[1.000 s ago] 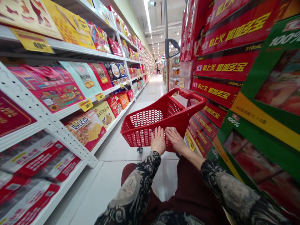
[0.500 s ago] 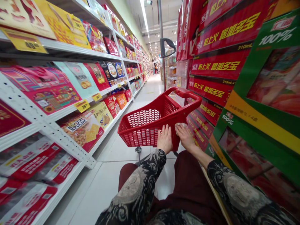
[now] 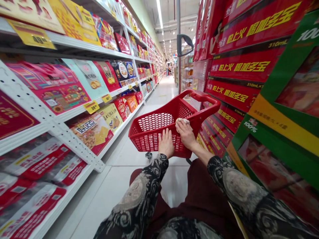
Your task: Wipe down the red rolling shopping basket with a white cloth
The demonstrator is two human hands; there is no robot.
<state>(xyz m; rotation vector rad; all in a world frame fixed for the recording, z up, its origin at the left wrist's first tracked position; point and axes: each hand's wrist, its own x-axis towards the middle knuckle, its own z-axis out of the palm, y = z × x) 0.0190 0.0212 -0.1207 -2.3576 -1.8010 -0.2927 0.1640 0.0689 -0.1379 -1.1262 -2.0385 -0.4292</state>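
Supermarket aisle, pale tiled floor [image 3: 119, 179] running away between stock on both sides. White shelves [image 3: 53, 124] on the left carry snack and biscuit gift boxes [image 3: 91, 131], with yellow price tags [image 3: 91, 107] clipped to the shelf edges. On the right are stacked red drink cartons [image 3: 236, 66] with yellow print, then green cartons [image 3: 286, 109] nearer the camera.

Red plastic basket [image 3: 154, 127] sits mid-aisle just beside the red cartons, tipped with its far handle [image 3: 201, 97] raised. One small wheel [image 3: 149, 155] shows under the near edge, and nothing is visible inside.

Left hand [image 3: 166, 143] is spread flat, fingers together, palm against the outside of the basket's near mesh wall, not gripping anything. Right hand [image 3: 186, 135] is curled around a small pale cloth [image 3: 182, 120], possibly a wipe, too small to be sure, pressing it on the near rim at the right corner. The two hands are just beside each other.

Both forearms are in black patterned sleeves [image 3: 144, 196], with a dark red garment [image 3: 199, 199] below them. A grey pole [image 3: 178, 46] with a dark bracket stands farther down the aisle.
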